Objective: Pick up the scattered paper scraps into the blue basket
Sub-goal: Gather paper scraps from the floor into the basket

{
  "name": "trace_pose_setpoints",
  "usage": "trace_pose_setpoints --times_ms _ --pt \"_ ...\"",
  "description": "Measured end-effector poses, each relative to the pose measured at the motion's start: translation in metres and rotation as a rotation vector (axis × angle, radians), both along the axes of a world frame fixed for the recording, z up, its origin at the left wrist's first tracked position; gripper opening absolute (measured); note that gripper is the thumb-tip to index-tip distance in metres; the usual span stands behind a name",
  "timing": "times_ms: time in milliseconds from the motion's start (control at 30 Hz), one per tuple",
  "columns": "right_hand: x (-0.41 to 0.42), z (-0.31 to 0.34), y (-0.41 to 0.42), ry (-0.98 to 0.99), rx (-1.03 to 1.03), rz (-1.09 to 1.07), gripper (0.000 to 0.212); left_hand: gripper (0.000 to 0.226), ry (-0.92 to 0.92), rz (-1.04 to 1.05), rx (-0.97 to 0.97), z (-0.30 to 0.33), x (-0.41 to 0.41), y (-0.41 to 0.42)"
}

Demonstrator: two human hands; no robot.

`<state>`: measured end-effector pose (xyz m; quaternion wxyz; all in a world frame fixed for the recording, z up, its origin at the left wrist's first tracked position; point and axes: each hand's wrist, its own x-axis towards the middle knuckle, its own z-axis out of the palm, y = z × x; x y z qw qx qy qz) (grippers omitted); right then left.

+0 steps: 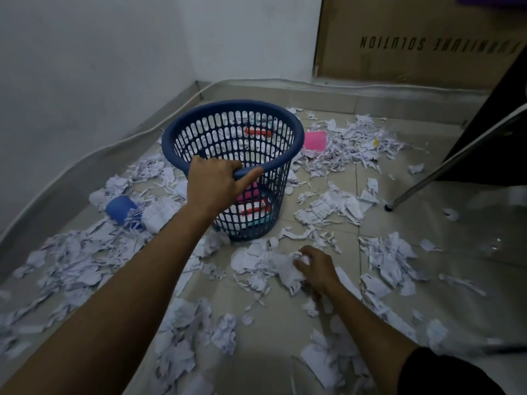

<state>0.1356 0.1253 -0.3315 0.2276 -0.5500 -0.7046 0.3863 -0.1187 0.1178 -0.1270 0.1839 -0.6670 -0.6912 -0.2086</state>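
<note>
The blue basket [182, 129] stands tilted toward me on the tiled floor, with white, red and pink scraps inside. My left hand [215, 182] grips its near rim. White paper scraps [387, 258] lie scattered all around it. Just in front of the basket, my right hand [318, 267] is low on the floor, closed on a crumpled bunch of white scraps [286, 269]. A pink sheet [315, 140] lies to the right of the basket among shredded paper.
A blue cup-like object [121, 208] lies on its side left of the basket. A metal chair leg [445, 169] slants down at the right. White walls meet in the corner behind, and a cardboard box [413, 38] leans at the back right.
</note>
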Motion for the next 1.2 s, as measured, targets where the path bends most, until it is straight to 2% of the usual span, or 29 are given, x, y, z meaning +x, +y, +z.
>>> trace_pose_setpoints --times_ms 100,200,300,467,667,833,1033,1200 --pt "0.005 0.021 0.013 0.145 -0.048 -0.093 0.01 0.06 0.008 -0.007 0.016 0.002 -0.002 -0.001" --pt "0.01 0.05 0.03 0.246 -0.058 -0.142 0.011 0.071 -0.016 0.001 0.011 0.006 -0.006 -0.001" --pt "0.016 0.085 0.047 0.326 0.006 -0.168 0.011 0.076 -0.018 0.0 0.001 0.008 -0.009 -0.001" --pt "0.019 0.164 0.072 0.432 0.142 -0.2 0.023 0.065 0.024 -0.007 -0.009 0.009 -0.005 -0.001" --pt "-0.013 0.261 0.087 0.514 0.335 -0.135 0.009 0.07 0.015 -0.044 -0.008 0.009 -0.008 -0.003" --pt "-0.064 0.299 0.091 0.531 0.306 -0.077 0.008 0.066 0.047 -0.063 -0.002 0.004 -0.013 -0.011" --pt "-0.133 0.31 0.103 0.564 0.243 -0.022 0.011 0.064 0.044 -0.061 -0.008 0.001 -0.01 -0.015" --pt "-0.154 0.288 0.117 0.323 0.246 0.018 0.035 0.06 0.046 -0.064 0.003 0.0 -0.012 -0.015"
